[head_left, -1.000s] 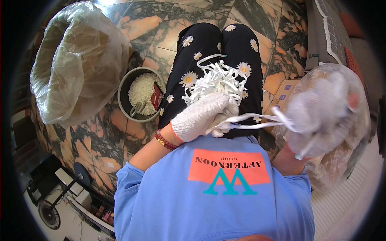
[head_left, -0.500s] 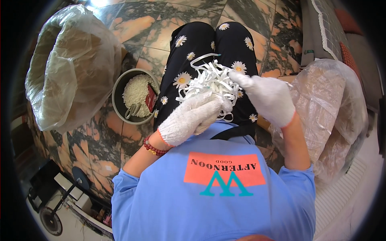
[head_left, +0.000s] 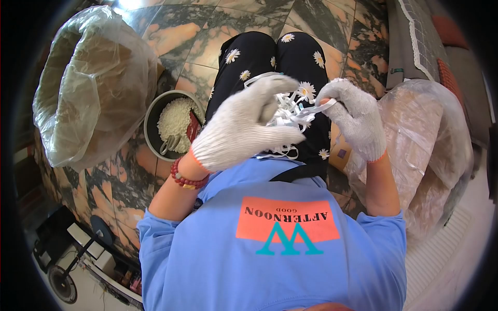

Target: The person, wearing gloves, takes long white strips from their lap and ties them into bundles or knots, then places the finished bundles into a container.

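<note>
A tangled pile of thin white flat strips (head_left: 291,111) lies on my lap, over black trousers with a daisy print (head_left: 249,52). My left hand (head_left: 241,124), in a white knit glove, hovers over the pile's left side, thumb and fingers spread wide apart and partly covering the strips. My right hand (head_left: 358,116), gloved the same way, is just right of the pile. Its thumb and forefinger pinch one white strip (head_left: 315,109), which stretches back into the heap. A bit of bare fingertip shows at that pinch.
Left of my legs stands a grey pot (head_left: 150,124) with white pellets (head_left: 174,116), a red flat piece (head_left: 195,126) and a grey looped thing. Beyond it is a large clear-plastic-lined container (head_left: 98,88). On the right are plastic-wrapped bundles (head_left: 415,135) and a grey sofa (head_left: 410,46).
My left hand has risen from beside the pile's near edge and spread open over it. The right hand has turned and now pinches a strip drawn out to the right.
</note>
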A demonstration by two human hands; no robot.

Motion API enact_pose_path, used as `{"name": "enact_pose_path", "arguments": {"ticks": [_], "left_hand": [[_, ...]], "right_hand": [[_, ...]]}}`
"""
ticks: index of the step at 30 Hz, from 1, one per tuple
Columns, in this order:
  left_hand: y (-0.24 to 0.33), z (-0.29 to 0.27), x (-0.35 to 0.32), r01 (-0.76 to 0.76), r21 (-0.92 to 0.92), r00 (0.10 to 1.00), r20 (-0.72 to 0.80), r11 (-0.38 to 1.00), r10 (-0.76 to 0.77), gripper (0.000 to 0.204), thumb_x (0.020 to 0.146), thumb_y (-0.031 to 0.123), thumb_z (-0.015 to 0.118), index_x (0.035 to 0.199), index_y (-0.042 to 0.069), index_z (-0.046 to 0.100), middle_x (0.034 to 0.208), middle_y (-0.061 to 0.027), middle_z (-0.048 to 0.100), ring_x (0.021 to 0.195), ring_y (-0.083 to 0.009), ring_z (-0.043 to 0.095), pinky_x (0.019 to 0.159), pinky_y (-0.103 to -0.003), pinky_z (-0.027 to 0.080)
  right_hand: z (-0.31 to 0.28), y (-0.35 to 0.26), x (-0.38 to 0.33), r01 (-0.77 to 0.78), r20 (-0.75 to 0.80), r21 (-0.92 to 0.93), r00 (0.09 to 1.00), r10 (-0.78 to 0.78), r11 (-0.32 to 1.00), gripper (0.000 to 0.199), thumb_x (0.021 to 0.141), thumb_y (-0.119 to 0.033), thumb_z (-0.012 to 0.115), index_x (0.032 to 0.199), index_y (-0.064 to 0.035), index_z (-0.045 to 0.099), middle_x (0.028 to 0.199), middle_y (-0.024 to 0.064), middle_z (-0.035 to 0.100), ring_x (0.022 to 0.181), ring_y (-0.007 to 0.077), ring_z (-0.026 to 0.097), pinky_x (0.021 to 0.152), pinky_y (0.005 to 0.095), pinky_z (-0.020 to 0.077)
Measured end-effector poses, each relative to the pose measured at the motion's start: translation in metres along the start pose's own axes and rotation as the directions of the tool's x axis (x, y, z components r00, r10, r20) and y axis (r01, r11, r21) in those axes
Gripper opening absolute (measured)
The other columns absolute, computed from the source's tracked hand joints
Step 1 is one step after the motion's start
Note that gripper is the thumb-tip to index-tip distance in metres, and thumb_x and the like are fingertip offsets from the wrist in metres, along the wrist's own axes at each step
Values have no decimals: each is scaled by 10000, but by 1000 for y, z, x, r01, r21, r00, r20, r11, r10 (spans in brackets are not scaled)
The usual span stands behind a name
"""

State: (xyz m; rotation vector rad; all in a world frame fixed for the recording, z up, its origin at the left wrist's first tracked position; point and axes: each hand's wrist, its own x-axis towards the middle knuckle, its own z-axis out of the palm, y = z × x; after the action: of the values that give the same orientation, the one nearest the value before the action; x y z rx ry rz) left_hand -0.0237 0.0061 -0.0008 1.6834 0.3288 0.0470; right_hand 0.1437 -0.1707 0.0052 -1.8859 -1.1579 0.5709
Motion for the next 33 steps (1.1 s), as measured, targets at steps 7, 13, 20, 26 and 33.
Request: {"name": "enact_pose_path", "arguments": {"ticks": [7, 13, 20, 26, 33], "left_hand": [[-7, 25, 28, -367, 220, 918, 244, 904, 313, 168, 991, 145, 569, 917, 37, 674, 836, -77, 581, 804, -220, 585, 737, -344, 486], [-22, 18, 17, -344, 180, 903, 331, 922, 273, 282, 1010, 264, 528, 904, 64, 696, 867, -115, 582, 821, -296, 595, 719, -391, 485], [-37, 1, -7, -320, 102, 863, 443, 942, 245, 170, 999, 145, 510, 990, 34, 639, 870, -98, 547, 876, -290, 557, 810, -395, 466], [-34, 4, -16, -35, -12, 872, 488, 999, 37, 231, 1024, 172, 506, 921, 19, 646, 826, -90, 595, 763, -228, 561, 771, -346, 487], [-59, -6, -31, 299, -94, 915, 310, 949, -258, 333, 1057, 214, 463, 802, 31, 575, 718, 32, 480, 623, -61, 420, 569, -226, 354]], "right_hand": [[-17, -22, -7, -38, 7, 324, 999, 38, 945, 105, 976, -108, 636, 981, -13, 680, 851, 35, 661, 705, 80, 585, 626, 224, 473], [-13, -2, -8, -242, 225, 945, 969, 99, 219, 364, 1086, -351, 491, 807, -116, 485, 629, -29, 432, 488, 36, 384, 371, 181, 286], [-97, 12, -20, 236, -312, 921, 923, 223, 309, 322, 1066, -257, 497, 767, -171, 412, 587, -46, 277, 469, 74, 297, 374, 247, 334], [-217, 123, -74, -157, -658, 1, 743, 119, 988, 163, 1020, -161, 517, 862, -122, 529, 669, 11, 483, 532, 147, 440, 490, 324, 441], [-187, 72, -56, 76, -847, 497, 260, 465, 864, 229, 1058, -244, 483, 909, -95, 574, 767, 22, 556, 616, 181, 500, 530, 305, 422]]}}
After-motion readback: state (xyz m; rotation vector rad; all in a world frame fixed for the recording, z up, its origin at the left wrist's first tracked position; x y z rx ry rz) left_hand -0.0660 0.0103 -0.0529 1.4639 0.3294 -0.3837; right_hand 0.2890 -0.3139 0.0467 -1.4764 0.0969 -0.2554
